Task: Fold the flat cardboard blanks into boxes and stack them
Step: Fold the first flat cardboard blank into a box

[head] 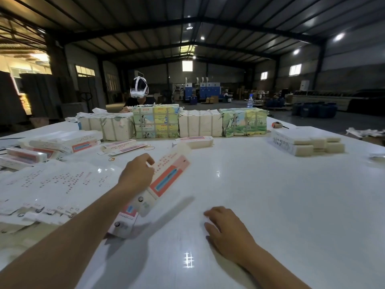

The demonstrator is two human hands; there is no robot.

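My left hand (136, 174) grips one blank (166, 176); my right hand (226, 228) rests loose, holding nothing. A few boxes (62, 142) look folded; many flat blanks (48, 184) remain.

Both forearms are bare down to the left hand (136, 174) and right hand (226, 228), no sleeves or jewellery.
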